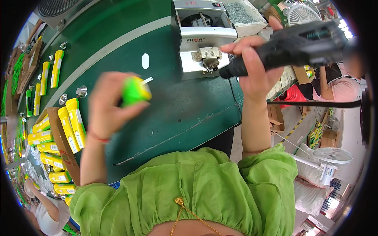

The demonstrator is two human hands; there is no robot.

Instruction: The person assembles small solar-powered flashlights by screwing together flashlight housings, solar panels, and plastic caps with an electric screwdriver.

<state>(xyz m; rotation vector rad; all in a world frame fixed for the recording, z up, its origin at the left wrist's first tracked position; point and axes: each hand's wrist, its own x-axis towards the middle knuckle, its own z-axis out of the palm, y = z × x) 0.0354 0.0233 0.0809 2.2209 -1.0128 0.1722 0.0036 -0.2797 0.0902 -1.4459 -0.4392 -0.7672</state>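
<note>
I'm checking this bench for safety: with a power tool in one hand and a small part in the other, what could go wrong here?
1. The left hand pinches the small green and yellow part in mid-air, unsupported; it could slip or twist.
2. The black power screwdriver in the right hand could hit fingers if it comes close.
3. Its black cable hangs past the table edge and might snag.

Blurred green-and-yellow piece (135, 91), seemingly; black power tool (287, 49) at two o'clock; dark green table (177, 110); silver-grey machine (202, 37) at twelve.
</note>
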